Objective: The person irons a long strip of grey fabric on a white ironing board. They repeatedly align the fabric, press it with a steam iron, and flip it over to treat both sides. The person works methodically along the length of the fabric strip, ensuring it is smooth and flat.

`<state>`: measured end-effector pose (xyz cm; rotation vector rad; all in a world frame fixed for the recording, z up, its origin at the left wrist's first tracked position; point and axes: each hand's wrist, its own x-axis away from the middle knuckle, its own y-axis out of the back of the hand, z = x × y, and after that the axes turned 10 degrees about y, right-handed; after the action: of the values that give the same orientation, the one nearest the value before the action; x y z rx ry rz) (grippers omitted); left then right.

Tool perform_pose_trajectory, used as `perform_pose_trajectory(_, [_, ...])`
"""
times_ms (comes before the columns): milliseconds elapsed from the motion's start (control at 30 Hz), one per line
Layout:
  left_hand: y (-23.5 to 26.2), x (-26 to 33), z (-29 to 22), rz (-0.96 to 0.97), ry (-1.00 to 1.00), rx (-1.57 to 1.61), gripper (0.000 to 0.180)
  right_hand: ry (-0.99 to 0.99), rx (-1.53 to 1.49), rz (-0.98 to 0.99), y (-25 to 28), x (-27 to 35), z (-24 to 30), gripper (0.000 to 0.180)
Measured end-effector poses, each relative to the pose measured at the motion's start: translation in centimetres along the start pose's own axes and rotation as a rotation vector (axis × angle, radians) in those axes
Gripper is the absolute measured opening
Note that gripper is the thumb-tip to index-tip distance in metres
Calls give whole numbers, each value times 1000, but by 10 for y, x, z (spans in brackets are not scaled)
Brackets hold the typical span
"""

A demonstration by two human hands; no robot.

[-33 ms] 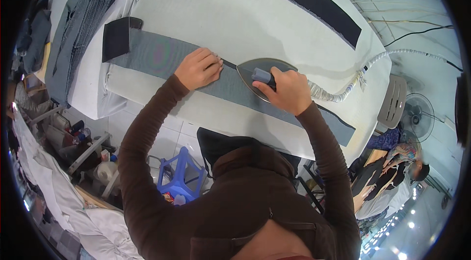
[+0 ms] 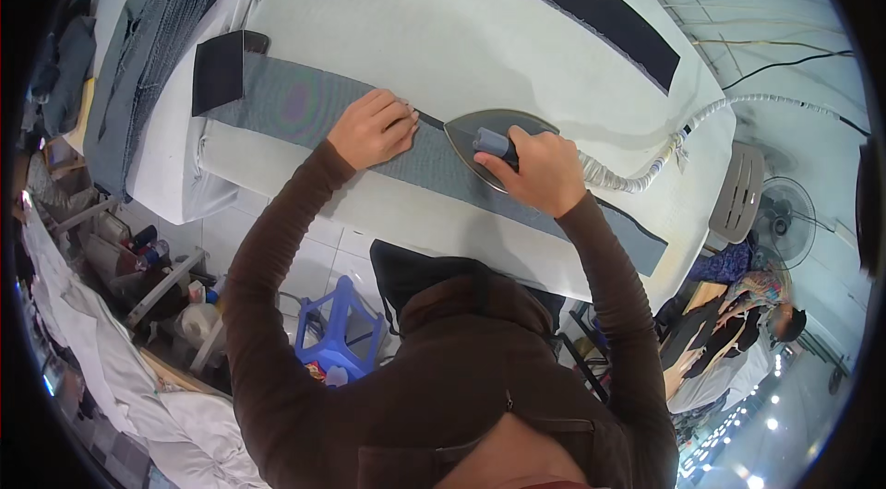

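Note:
A long grey fabric strip (image 2: 286, 97) lies across the white padded ironing table, with a narrow dark edge along its far side. My right hand (image 2: 546, 171) is wrapped round the handle of an iron (image 2: 526, 125), whose soleplate rests on the strip, pointed end to the left. To the left of that tip, my left hand (image 2: 374, 129) is closed, fingertips pinching the strip's far edge where the dark fold (image 2: 429, 119) runs toward the iron. What exactly lies under those fingers is hidden. At the strip's left end sits a black rectangular piece (image 2: 218, 74).
A white-wrapped hose (image 2: 628, 180) runs from the iron to the right. Farther back lies a black fabric strip (image 2: 554, 5). Grey fabric pieces (image 2: 152, 74) hang in a pile at the left. A blue stool (image 2: 340, 327) stands below; a fan (image 2: 783, 221) and another person (image 2: 784, 323) are at right.

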<state>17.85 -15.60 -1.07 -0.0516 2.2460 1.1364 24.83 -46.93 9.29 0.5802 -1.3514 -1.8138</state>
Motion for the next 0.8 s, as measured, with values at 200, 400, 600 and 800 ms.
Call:
perform_pose_trajectory(200, [6, 11, 6, -31, 102, -10, 16, 27, 14, 8, -1, -17, 7, 67])
perform_pose_trajectory(400, [13, 19, 14, -146, 272, -31, 14, 61, 11, -34, -4, -38, 20, 66])
perform_pose_trajectory(600, [13, 16, 16, -239, 307, -112, 10, 27, 20, -16, -2, -26, 14, 66])
perform_pose_trajectory(800, [14, 18, 18, -219, 307, -156, 13, -87, 30, 28, 13, 55, -44, 64])
